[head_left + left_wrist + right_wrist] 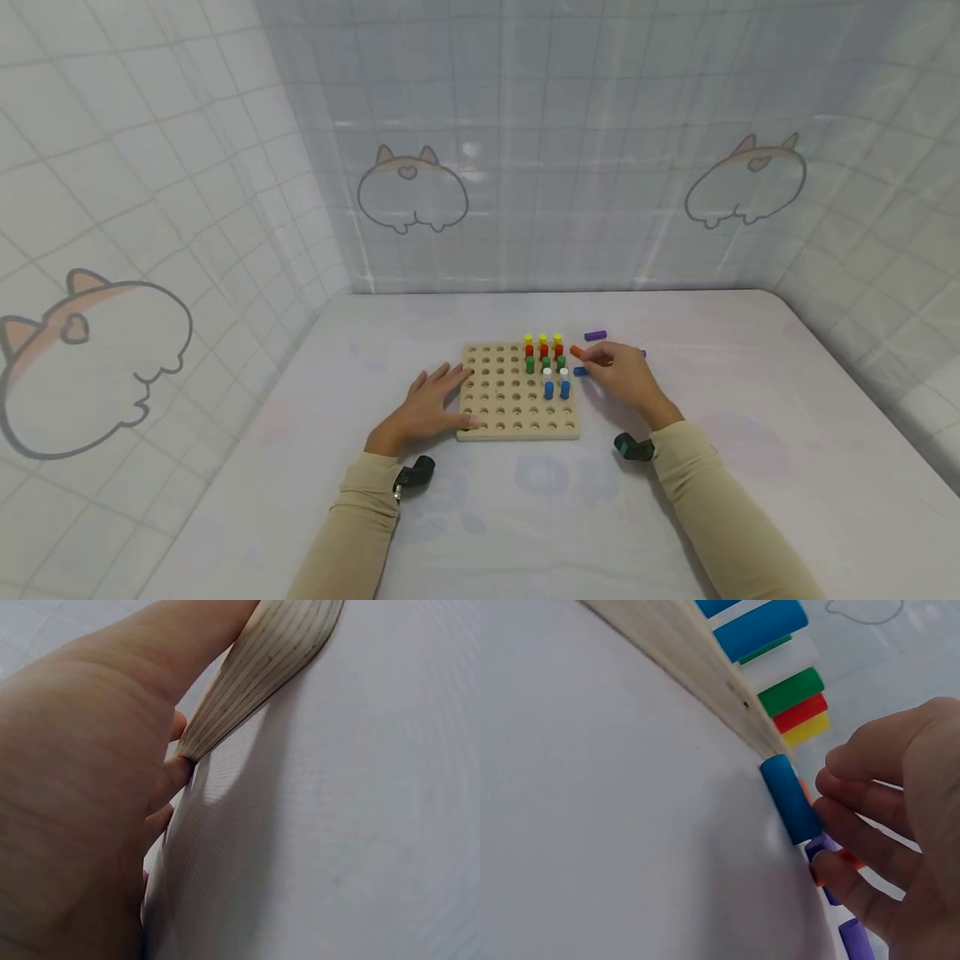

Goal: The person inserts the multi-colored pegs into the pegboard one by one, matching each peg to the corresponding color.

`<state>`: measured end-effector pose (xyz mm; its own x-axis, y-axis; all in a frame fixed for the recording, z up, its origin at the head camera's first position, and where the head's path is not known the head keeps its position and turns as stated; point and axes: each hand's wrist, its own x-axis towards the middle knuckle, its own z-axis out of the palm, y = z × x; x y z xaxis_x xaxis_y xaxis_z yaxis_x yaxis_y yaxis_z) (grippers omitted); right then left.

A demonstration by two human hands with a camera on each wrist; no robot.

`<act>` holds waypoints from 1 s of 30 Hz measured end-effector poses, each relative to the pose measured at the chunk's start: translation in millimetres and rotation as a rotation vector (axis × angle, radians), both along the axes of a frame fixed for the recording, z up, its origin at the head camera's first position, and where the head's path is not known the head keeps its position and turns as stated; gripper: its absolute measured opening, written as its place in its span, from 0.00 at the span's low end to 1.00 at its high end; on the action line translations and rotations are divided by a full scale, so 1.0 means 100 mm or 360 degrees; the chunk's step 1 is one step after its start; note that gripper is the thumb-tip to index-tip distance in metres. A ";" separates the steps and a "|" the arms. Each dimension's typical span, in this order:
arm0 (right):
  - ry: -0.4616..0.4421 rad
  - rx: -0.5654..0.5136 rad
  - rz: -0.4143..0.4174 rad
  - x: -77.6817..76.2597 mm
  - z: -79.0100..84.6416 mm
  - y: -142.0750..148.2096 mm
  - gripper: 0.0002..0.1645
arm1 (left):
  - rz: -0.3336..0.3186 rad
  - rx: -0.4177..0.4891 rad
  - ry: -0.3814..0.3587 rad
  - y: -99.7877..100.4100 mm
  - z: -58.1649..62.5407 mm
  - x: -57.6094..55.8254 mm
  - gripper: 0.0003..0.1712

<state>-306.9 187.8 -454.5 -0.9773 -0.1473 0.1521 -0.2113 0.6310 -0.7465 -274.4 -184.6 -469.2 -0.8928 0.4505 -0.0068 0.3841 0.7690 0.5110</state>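
A wooden pegboard (pixel 517 434) with rows of round holes lies flat on the table. My left hand (pixel 431 408) rests spread on its left edge, thumb by the front corner; in the left wrist view its fingers are beside the board's side (pixel 255 667). Just right of the board, my right hand (pixel 626 375) has its thumb and fingertips at an orange peg (pixel 577 352), seemingly pinching it. Partly below those fingers lies a loose blue peg (pixel 791 799). Yellow, red, green (pixel 530 365), white and blue pegs (pixel 565 390) stand in the board's right side.
A purple peg (pixel 596 335) lies beyond the right hand. Another purple peg (pixel 855 939) and a second orange peg (pixel 849 859) show around its fingers. The white cloth-covered table (pixel 540 517) meets tile-patterned curtains (pixel 562 233) at the back and sides.
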 end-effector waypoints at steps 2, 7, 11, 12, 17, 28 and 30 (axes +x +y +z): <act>0.0024 0.0067 0.0002 0.00 -0.03 0.00 0.08 | -0.0001 0.0002 0.0006 0.00 -0.01 0.00 0.60; 0.0051 0.0178 0.0018 0.00 -0.07 -0.02 0.10 | -0.0005 0.0014 0.0010 -0.01 -0.02 -0.01 0.60; 0.0076 0.0248 0.0030 0.01 -0.08 -0.02 0.11 | -0.0005 0.0017 0.0012 -0.02 -0.03 -0.01 0.60; 0.0083 0.0280 0.0034 0.01 -0.08 -0.02 0.12 | -0.0005 0.0015 0.0016 -0.02 -0.03 -0.01 0.60; 0.0078 0.0356 0.0052 0.02 -0.07 -0.03 0.14 | -0.0007 0.0020 0.0017 -0.02 -0.02 -0.01 0.60; 0.0007 -0.0086 0.0061 0.12 0.10 -0.09 0.16 | -0.0024 -0.0005 0.0016 -0.02 -0.02 0.00 0.60; -0.0001 -0.0154 0.0077 0.14 0.13 -0.10 0.18 | -0.0028 -0.0009 0.0011 -0.02 -0.01 0.00 0.60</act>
